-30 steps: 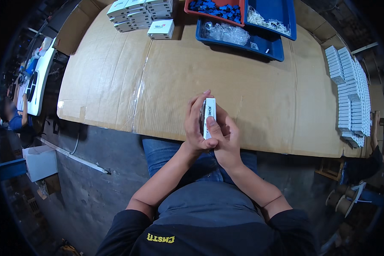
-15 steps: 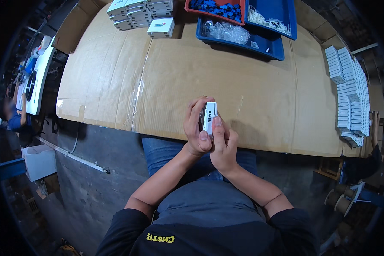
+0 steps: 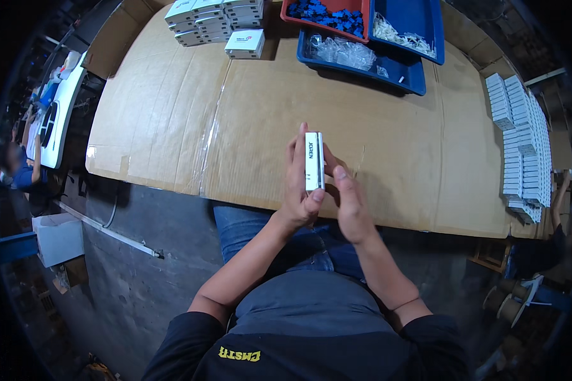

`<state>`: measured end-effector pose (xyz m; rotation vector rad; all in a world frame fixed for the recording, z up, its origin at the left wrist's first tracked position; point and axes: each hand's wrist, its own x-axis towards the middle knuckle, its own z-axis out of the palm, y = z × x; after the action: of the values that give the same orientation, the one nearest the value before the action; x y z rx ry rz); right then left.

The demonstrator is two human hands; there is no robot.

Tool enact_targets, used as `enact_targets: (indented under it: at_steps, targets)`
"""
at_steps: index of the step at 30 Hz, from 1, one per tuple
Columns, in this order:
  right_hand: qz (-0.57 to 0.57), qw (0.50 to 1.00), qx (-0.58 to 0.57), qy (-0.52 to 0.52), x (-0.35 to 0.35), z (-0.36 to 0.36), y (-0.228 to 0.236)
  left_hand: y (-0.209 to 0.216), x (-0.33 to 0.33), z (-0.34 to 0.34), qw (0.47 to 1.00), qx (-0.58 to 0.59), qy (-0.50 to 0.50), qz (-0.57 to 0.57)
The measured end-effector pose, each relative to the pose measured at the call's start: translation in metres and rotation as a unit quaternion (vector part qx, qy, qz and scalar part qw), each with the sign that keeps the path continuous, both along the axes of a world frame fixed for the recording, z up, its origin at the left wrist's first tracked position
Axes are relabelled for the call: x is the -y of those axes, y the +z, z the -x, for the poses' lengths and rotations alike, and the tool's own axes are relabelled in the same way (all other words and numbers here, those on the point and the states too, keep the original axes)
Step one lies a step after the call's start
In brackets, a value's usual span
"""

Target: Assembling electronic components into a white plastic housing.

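A slim white box (image 3: 311, 161) with dark printing and a dark strip along one edge stands nearly upright over the near edge of the cardboard-covered table. My left hand (image 3: 295, 193) is closed around it, the thumb on its lower end and the fingers behind its left side. Just to the right is my right hand (image 3: 353, 208), its thumb lifted off the box and its fingers apart. Some of the right fingertips pass behind the box, so whether they touch it is hidden.
Stacked white boxes (image 3: 213, 24) stand at the far left, one single box (image 3: 245, 43) before them. Blue trays (image 3: 416, 81) and a red tray (image 3: 327, 28) hold small parts and clear plastic pieces. More white boxes (image 3: 521, 146) line the right side. Another person (image 3: 28, 171) is at far left.
The box has moved slightly away from me and turned, showing its dark-striped edge. My right thumb has come off it, and the right hand has shifted to the right.
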<state>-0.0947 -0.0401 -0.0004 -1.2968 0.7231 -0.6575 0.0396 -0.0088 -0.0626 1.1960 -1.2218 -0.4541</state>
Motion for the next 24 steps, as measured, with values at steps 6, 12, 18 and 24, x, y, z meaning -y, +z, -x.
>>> enact_targets:
  at_steps: [6, 12, 18, 24]
  targets:
    - [0.174, 0.970, -0.154, 0.076, 0.018, 0.024, 0.014, 0.023, -0.002, 0.010, 0.929, -0.361, -0.069, -0.046]
    - [0.372, 0.909, -0.186, 0.017, 0.033, 0.031, -0.009, 0.022, -0.008, 0.019, 0.877, -0.420, -0.114, -0.203]
    - [0.492, 0.869, -0.041, 0.046, 0.049, 0.026, -0.017, 0.046, -0.022, 0.032, 0.832, -0.463, -0.201, -0.232]
    - [0.534, 0.845, 0.040, -0.005, 0.046, 0.018, -0.033, 0.041, -0.031, 0.033, 0.830, -0.440, -0.224, -0.258]
